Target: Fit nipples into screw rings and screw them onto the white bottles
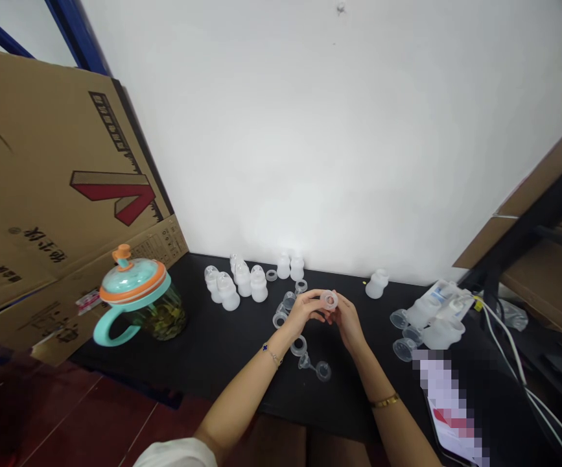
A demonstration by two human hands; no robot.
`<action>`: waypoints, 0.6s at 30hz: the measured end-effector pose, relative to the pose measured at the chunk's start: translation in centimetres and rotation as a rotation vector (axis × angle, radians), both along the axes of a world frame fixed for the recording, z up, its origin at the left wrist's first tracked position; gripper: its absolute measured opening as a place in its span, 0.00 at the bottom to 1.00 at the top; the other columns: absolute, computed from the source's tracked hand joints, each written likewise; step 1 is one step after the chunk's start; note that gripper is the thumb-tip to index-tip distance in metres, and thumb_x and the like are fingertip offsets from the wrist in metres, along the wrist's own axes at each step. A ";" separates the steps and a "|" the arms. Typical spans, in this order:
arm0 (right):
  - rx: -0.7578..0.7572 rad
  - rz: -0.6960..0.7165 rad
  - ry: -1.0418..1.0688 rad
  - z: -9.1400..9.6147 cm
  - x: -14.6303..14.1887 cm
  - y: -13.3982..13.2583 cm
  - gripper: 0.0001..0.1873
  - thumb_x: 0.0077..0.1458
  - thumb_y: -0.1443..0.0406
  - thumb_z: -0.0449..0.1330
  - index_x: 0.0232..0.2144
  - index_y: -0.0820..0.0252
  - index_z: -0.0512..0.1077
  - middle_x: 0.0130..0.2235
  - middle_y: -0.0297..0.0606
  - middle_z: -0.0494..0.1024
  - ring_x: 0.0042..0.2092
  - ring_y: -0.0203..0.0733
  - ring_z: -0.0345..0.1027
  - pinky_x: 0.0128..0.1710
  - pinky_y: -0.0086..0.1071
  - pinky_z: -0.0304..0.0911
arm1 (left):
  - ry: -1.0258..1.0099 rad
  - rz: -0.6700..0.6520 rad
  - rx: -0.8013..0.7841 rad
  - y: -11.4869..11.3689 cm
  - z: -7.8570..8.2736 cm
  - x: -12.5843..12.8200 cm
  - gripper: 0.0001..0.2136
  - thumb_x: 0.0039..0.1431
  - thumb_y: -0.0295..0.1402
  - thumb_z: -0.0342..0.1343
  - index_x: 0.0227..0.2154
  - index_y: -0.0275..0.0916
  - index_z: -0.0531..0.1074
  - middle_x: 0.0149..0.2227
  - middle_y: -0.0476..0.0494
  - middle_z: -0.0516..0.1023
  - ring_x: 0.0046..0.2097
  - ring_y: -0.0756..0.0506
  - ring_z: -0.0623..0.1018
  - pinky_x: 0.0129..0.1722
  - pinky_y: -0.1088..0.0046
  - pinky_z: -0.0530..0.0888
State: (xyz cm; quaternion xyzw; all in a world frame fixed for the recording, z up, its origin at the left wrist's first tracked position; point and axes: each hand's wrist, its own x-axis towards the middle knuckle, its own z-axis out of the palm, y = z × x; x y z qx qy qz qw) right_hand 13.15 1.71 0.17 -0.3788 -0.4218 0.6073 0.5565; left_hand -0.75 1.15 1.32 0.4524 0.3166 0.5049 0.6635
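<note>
Above the black table (pixel 203 350), my left hand (pixel 304 310) and my right hand (pixel 349 323) meet, fingers closed around a translucent bottle ring (pixel 329 299). Its round opening faces me; part of the grip is hidden behind it. Loose on the table near my left wrist lie several clear rings, among them one ring (pixel 299 346) and another ring (pixel 279 320). Closer to the table's front edge are a clear silicone nipple (pixel 304 361) and a clear ring-shaped piece (pixel 323 371).
Several white baby bottles with clear caps (pixel 228 292) stand left of centre. Two bottles (pixel 297 266) are by the wall; one bottle (pixel 376 284) stands apart. At left is a tea-filled jug (pixel 161 314); at right, a breast pump set (pixel 436 318), white cables (pixel 509 344) and a phone (pixel 450 421).
</note>
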 end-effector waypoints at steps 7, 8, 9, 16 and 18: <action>0.014 -0.001 -0.031 0.2 -0.1 0.0 0.24 0.48 0.44 0.66 0.23 0.58 0.71 0.18 0.29 0.68 0.19 0.34 0.59 0.18 0.28 0.54 | 0.048 0.030 0.027 0.0 0.1 0.2 0.19 0.44 0.38 0.70 0.37 0.33 0.75 0.28 0.42 0.82 0.26 0.48 0.78 0.26 0.76 0.73; 0.010 -0.003 -0.027 0.2 -0.1 0.0 0.24 0.47 0.44 0.67 0.23 0.59 0.71 0.17 0.29 0.68 0.19 0.34 0.59 0.17 0.27 0.54 | 0.051 0.028 0.041 0.0 0.0 0.2 0.18 0.44 0.38 0.70 0.36 0.33 0.75 0.27 0.43 0.82 0.26 0.48 0.78 0.25 0.77 0.73; 0.007 -0.005 -0.022 0.2 -0.2 -0.1 0.24 0.47 0.44 0.67 0.23 0.59 0.71 0.17 0.28 0.67 0.19 0.34 0.59 0.17 0.27 0.54 | 0.055 0.024 0.057 0.0 -0.1 0.2 0.18 0.45 0.39 0.70 0.36 0.33 0.74 0.27 0.43 0.82 0.26 0.48 0.78 0.25 0.77 0.73; 0.018 -0.032 -0.032 0.3 -0.2 -0.2 0.24 0.49 0.45 0.67 0.22 0.59 0.71 0.19 0.29 0.69 0.19 0.33 0.61 0.17 0.26 0.55 | 0.073 0.006 0.137 0.0 -0.6 0.4 0.19 0.46 0.38 0.70 0.36 0.36 0.70 0.25 0.46 0.82 0.24 0.48 0.80 0.25 0.79 0.70; 0.022 -0.043 -0.044 0.2 -0.3 -0.2 0.24 0.49 0.45 0.66 0.22 0.59 0.70 0.19 0.29 0.68 0.19 0.33 0.60 0.16 0.26 0.54 | 0.073 0.011 0.153 0.0 -0.7 0.5 0.19 0.46 0.38 0.70 0.36 0.36 0.69 0.25 0.47 0.81 0.24 0.49 0.79 0.25 0.79 0.70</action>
